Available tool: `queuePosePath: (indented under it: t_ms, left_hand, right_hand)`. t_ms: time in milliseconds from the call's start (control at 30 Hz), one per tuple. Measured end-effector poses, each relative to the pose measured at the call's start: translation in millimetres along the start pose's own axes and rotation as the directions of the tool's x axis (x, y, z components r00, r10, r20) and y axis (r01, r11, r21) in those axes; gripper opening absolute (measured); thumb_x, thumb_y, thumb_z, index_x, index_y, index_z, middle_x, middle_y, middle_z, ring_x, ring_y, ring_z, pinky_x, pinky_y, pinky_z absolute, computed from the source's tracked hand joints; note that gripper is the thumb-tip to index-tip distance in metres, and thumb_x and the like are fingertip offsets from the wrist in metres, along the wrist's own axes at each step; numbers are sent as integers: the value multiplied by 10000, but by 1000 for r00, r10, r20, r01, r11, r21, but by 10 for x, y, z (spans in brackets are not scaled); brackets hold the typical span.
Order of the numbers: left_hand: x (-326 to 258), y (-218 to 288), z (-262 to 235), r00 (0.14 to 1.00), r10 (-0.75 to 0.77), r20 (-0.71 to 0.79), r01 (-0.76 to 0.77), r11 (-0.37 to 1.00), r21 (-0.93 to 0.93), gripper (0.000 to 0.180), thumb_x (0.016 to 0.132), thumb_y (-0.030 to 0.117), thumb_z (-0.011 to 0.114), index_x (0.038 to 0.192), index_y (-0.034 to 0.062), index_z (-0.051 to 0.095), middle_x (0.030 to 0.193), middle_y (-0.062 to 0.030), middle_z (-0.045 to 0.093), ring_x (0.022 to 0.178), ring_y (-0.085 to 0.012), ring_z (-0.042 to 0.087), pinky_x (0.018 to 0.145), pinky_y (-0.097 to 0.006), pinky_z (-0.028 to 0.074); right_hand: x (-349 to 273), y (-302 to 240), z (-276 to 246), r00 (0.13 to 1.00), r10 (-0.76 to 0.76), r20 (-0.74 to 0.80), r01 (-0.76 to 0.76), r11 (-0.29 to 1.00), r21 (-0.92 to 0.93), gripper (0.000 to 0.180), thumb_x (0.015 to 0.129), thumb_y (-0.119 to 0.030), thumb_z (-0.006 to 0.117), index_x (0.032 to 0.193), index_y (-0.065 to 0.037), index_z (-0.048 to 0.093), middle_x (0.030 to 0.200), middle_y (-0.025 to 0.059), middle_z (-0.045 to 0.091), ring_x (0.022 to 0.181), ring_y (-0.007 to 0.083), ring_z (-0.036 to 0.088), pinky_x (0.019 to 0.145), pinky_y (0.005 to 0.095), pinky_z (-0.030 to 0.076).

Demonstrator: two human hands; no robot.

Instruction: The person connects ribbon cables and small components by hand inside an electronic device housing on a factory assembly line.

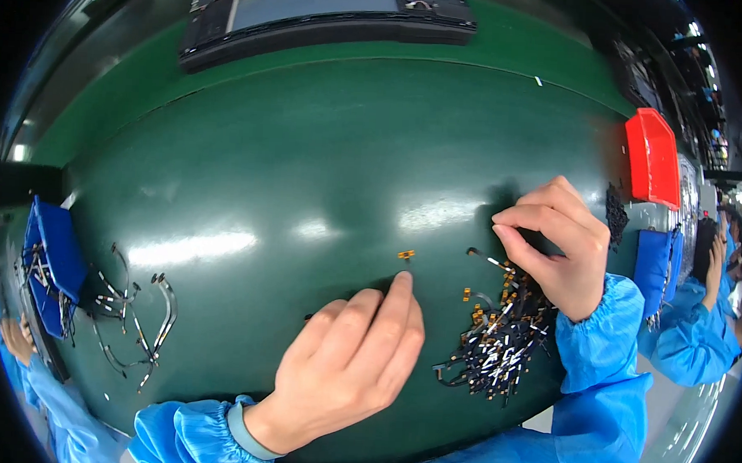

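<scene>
My left hand [349, 363] lies palm down on the green mat, its fingers stretched out. Just beyond its index fingertip shows the small orange end of a flex cable [406, 255]; the rest of that cable is hidden by the hand. My right hand [559, 244] is raised to the right, thumb and index finger pinched together. Whatever is between those fingertips, if anything, is too small to make out. Below the right hand sits a pile of small flex cables [503, 341], black and white with orange ends.
Several longer cables [139, 325] lie loose at left beside a blue bin [55, 255]. A red bin [654, 157], a heap of small black parts [615, 216] and another blue bin [653, 262] stand at right. A black-framed device [330, 33] spans the back. Other people work on both sides.
</scene>
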State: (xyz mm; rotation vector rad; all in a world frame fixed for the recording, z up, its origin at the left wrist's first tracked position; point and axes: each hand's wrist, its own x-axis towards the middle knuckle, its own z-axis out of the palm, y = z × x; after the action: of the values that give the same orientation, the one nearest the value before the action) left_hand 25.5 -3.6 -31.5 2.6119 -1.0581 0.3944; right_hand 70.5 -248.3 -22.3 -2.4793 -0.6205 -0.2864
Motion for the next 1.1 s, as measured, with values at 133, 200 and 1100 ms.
queuePosePath:
  t_ms: [133, 200, 1100]
  left_hand:
    - [-31, -30, 52, 999, 26, -32, -24, 997, 77, 171, 742, 83, 652, 905, 44, 685, 1087, -59, 665, 863, -159, 603, 674, -259, 503]
    - [-34, -47, 66, 998, 37, -52, -31, 994, 101, 136, 753, 88, 643, 879, 60, 687, 1072, -48, 669, 866, -151, 597, 673, -252, 501]
    - [-43, -90, 17, 998, 39, -57, -35, 997, 69, 116, 768, 93, 624, 869, 81, 680, 1047, -41, 673, 849, -130, 589, 667, -229, 473]
  right_hand:
    - [325, -237, 145, 964, -260, 50, 249, 955, 161, 205, 687, 14, 780, 864, 17, 677, 816, 110, 606, 721, 273, 576, 624, 336, 480]
    - [344, -238, 293, 953, -292, 80, 269, 939, 216, 209, 687, 23, 774, 871, 22, 676, 824, 119, 605, 731, 273, 578, 626, 345, 486]
    - [401, -505, 185, 828, -454, 330, 516, 846, -132, 326, 608, -61, 716, 916, 47, 696, 887, 71, 594, 816, 204, 582, 627, 338, 479]
